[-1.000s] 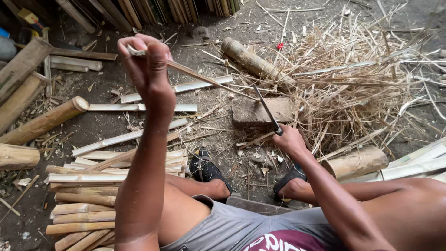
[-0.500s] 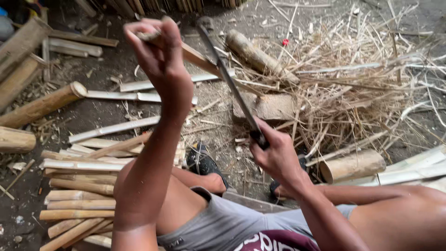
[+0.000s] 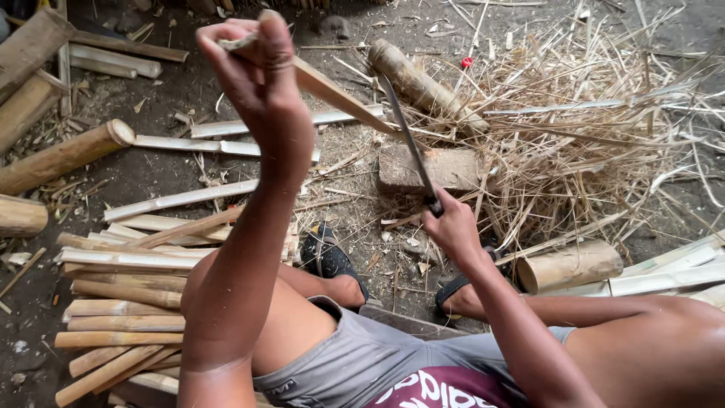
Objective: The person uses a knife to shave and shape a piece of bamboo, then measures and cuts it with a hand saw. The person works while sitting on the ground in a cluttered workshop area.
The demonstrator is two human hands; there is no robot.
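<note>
My left hand (image 3: 260, 72) is raised and shut on one end of a thin bamboo strip (image 3: 343, 97), which slants down to the right. My right hand (image 3: 453, 223) grips the handle of a long dark knife (image 3: 408, 140). The blade points up and away, and its upper part meets the strip's far end. Below the blade lies a flat wooden block (image 3: 453, 168) on the dirt ground.
Split bamboo slats (image 3: 121, 302) are piled at the left by my knee. Round bamboo sections (image 3: 64, 155) lie further left, another (image 3: 570, 264) at the right. A heap of thin shavings (image 3: 596, 128) covers the right side, with a bamboo log (image 3: 419, 79) behind the block.
The knife swung from low over the block up against the strip, then slid along it toward the strip's far end. My left hand stayed raised with the strip.
</note>
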